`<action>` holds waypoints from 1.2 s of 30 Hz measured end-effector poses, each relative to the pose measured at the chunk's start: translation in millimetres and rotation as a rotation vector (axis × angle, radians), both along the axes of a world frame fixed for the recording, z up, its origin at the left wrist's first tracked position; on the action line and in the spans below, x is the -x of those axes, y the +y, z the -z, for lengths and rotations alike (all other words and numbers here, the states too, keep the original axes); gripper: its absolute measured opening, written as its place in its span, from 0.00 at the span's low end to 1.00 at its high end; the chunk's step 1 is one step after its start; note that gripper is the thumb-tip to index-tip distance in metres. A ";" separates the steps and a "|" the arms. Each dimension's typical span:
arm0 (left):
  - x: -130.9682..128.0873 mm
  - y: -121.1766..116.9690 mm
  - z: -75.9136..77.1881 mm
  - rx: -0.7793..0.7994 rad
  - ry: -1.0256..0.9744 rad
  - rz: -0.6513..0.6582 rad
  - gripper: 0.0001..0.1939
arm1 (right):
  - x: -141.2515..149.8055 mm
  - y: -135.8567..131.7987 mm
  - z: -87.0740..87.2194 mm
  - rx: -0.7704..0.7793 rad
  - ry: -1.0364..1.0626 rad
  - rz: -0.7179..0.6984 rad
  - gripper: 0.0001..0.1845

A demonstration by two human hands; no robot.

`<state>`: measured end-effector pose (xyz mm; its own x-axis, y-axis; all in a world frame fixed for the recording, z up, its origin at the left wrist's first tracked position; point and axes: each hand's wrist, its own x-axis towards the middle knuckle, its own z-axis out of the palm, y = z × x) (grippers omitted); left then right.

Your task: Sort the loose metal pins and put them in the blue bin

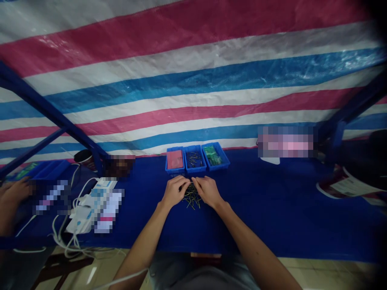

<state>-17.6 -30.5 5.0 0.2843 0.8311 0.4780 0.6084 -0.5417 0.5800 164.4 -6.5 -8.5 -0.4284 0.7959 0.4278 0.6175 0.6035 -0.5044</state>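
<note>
My left hand (174, 191) and my right hand (208, 191) are close together over the table, thumbs and fingertips nearly meeting. The fingers of both are pinched; anything between them is too small to make out. Just below the fingertips lies a loose pile of thin, dark and yellowish stick-like pieces (192, 199). Beyond the hands, three blue bins stand side by side. Pink flat pieces fill the left bin (167, 166), more thin dark pieces lie in the middle bin (196, 168), and green packets or pieces are in the right bin (225, 162).
A white power strip (87, 219) with tangled cables lies to the left. Another person's hand (17, 194) is at far left, near a blue tray (51, 171). A large dark container (347, 185) stands at right. A striped tarp (193, 92) hangs behind the blue table (266, 217).
</note>
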 end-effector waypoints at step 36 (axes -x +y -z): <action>1.2 0.7 -1.2 0.008 -0.012 -0.008 0.13 | -2.0 -3.5 -4.9 0.024 0.107 0.018 0.18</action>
